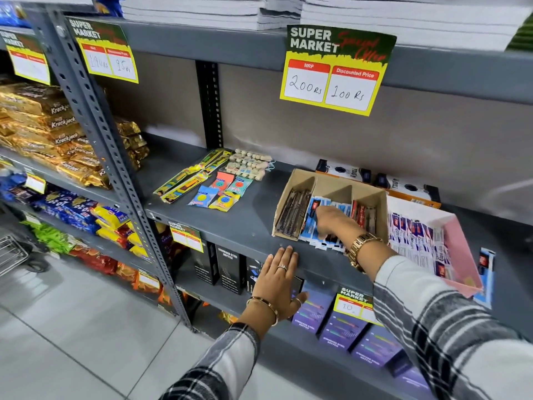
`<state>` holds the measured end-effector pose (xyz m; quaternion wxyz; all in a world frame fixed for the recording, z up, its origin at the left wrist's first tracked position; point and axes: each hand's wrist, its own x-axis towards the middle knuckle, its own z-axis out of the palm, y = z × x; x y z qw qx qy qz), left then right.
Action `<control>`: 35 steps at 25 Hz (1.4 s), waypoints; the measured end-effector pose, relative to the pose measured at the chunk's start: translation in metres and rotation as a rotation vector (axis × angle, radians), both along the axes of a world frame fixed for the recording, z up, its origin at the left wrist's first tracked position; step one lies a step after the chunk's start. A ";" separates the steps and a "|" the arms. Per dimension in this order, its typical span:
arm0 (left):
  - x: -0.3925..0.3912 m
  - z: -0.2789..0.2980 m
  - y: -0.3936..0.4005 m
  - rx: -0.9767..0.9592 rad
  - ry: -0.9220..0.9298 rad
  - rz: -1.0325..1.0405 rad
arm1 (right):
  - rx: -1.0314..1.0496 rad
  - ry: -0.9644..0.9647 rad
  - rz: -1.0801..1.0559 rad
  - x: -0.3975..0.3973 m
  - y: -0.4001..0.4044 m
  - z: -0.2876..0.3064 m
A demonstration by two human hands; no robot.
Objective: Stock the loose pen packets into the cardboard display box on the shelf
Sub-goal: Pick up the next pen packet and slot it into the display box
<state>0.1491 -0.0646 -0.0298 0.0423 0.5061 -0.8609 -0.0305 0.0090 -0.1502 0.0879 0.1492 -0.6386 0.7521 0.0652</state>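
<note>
— Where are the packets?
— Blue ones fill the middle slot of the box (291,189) on the shelf (230,220); the right hand (331,223) lies on top of them, fingers curled down onto the packets (310,223). Whether it pinches one, I cannot tell.
— More loose ones?
— In the pink tray (461,249), just right of the box.
— The left hand?
— The left hand (281,280) rests flat on the shelf's front edge, fingers together, holding nothing.
</note>
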 end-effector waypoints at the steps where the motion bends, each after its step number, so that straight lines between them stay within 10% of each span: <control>1: 0.000 0.000 -0.001 0.000 0.010 0.002 | 0.014 0.017 0.019 -0.001 0.000 -0.001; 20: -0.006 0.011 0.005 -0.033 -0.072 0.030 | -0.057 0.019 0.113 -0.006 0.017 -0.011; 35: -0.084 0.012 0.024 -0.030 0.015 -0.149 | -0.592 -0.005 -0.237 -0.113 0.073 0.032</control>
